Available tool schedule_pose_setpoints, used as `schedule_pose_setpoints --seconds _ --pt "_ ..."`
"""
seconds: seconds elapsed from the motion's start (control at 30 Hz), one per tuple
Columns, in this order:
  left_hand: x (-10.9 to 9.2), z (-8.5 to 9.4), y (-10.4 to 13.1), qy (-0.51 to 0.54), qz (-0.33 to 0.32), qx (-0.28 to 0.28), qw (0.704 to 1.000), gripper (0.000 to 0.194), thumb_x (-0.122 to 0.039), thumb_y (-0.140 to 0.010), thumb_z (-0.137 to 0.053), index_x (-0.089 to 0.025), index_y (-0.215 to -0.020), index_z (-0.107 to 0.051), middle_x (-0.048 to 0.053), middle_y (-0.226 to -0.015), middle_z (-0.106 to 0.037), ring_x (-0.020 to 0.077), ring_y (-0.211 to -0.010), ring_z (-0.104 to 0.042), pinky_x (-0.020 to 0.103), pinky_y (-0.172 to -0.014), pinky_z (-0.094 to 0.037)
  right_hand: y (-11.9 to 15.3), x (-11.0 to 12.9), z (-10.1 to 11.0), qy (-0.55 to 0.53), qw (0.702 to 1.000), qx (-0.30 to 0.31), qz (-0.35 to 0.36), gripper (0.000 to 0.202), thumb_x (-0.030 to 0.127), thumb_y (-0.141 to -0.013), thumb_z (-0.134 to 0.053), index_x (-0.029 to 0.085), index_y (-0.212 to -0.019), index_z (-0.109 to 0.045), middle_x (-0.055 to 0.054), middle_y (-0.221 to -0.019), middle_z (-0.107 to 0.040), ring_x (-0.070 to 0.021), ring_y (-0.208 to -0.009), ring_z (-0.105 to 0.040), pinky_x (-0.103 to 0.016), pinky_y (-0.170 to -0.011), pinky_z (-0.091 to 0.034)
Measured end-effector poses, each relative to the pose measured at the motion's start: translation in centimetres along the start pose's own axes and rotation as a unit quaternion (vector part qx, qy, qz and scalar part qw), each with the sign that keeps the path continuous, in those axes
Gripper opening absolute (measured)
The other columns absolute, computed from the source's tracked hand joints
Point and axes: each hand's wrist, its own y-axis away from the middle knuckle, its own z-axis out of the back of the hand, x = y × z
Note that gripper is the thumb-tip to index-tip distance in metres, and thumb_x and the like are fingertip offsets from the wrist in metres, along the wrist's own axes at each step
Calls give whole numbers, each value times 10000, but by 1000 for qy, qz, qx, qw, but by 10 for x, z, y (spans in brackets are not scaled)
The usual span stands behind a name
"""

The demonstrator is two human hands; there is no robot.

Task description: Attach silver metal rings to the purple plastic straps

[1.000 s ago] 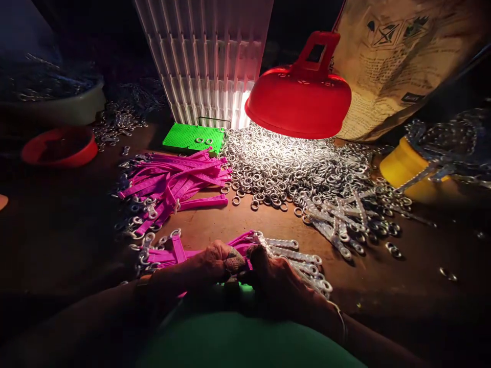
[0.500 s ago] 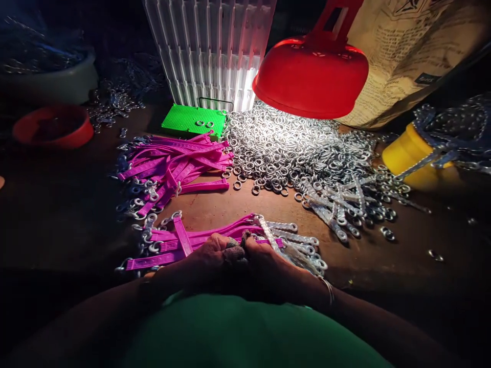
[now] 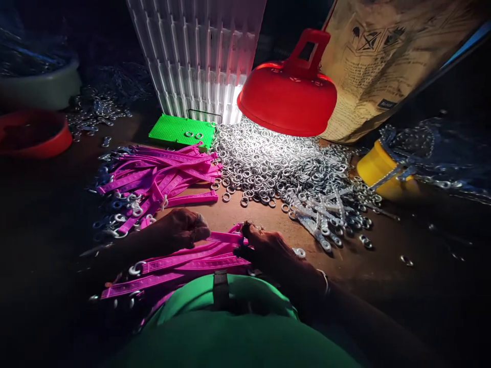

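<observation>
Left hand point(image 3: 186, 228) and right hand point(image 3: 270, 249) apart at pink straps point(image 3: 192, 258); grip cannot be told. Red lamp point(image 3: 287, 98) set low over metal rings point(image 3: 264, 171), presumably lighting small parts.

Left forearm point(image 3: 132, 246) in from lower left, mostly in shadow; left hand point(image 3: 187, 228) curled, fingers bunched and directed right. Right forearm point(image 3: 364, 312) slants in from lower right; right hand point(image 3: 268, 248) back up, digits directed left. Hands apart, left slightly higher in view. Both grips too dark to read.
</observation>
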Motion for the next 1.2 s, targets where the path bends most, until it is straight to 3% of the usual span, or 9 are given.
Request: schedule_pose_setpoints --seconds 0.1,0.23,0.33,0.57,0.7,0.87,0.93,1.03,1.2 --pt "2 10 8 -50 54 -45 996 305 -459 -744 -521 -155 -724 -530 -42 -574 -403 92 -507 -383 208 -493 -334 -6 -13 -3 -28 999 2 15 254 306 -885 -558 139 -1064 -489 -69 -792 -629 -146 -627 -541 -237 -523 -288" --pt "19 -5 12 -154 91 -18 984 266 -396 -762 -460 -163 -662 -544 -4 -587 -507 131 -572 -473 224 -530 -317 -4 -23 -7 -101 991 -2 84 141 250 -877 -499 158 -982 -513 -74 -861 -613 -148 -707 -520 -256 -650 -400" --pt "33 -17 12 -158 124 -29 979 279 -403 -742 -453 -158 -675 -568 20 -620 -574 162 -617 -524 236 -554 -334 -2 -25 -9 -145 984 1 102 110 229 -887 -447 155 -930 -516 -76 -861 -594 -152 -732 -497 -278 -715 -413" --pt "43 -21 11 -143 98 -83 981 344 -473 -722 -460 -152 -688 -576 19 -600 -578 172 -615 -536 243 -559 -349 -1 -20 -10 -179 981 5 71 146 288 -907 -456 148 -925 -493 -44 -809 -572 -131 -686 -467 -253 -668 -375" --pt "42 -21 11 -152 99 -73 981 303 -425 -739 -484 -145 -711 -599 34 -634 -600 170 -634 -537 242 -569 -351 0 -21 -11 -174 983 9 59 126 253 -883 -435 146 -917 -491 -24 -768 -535 -122 -659 -432 -248 -628 -346" --pt "20 -42 8 -53 15 -133 990 386 -417 -826 -481 -152 -1066 -626 79 -879 -654 160 -674 -551 235 -580 -381 -7 -17 -12 -197 979 -26 52 116 230 -866 -428 165 -771 -448 13 -675 -441 -98 -594 -342 -242 -560 -295" --pt "8 -51 3 14 -31 -105 994 393 -425 -865 -441 -159 -1111 -593 70 -890 -625 138 -651 -518 218 -552 -380 -9 -12 -9 -228 972 -17 50 177 242 -879 -433 167 -719 -427 27 -648 -405 -89 -588 -325 -231 -541 -284" --pt "-5 -58 -6 42 -70 -20 996 306 -396 -898 -397 -154 -911 -584 9 -736 -518 100 -584 -433 199 -516 -348 -9 -5 -4 -274 961 10 42 273 322 -914 -436 159 -695 -429 38 -619 -386 -78 -578 -321 -213 -517 -277" --pt "4 -55 -17 129 -82 51 987 387 -431 -878 -464 -163 -604 -413 -49 -552 -331 70 -500 -296 216 -465 -235 0 6 0 -228 973 -21 29 238 364 -925 -453 151 -826 -486 17 -670 -478 -87 -587 -373 -215 -526 -305"
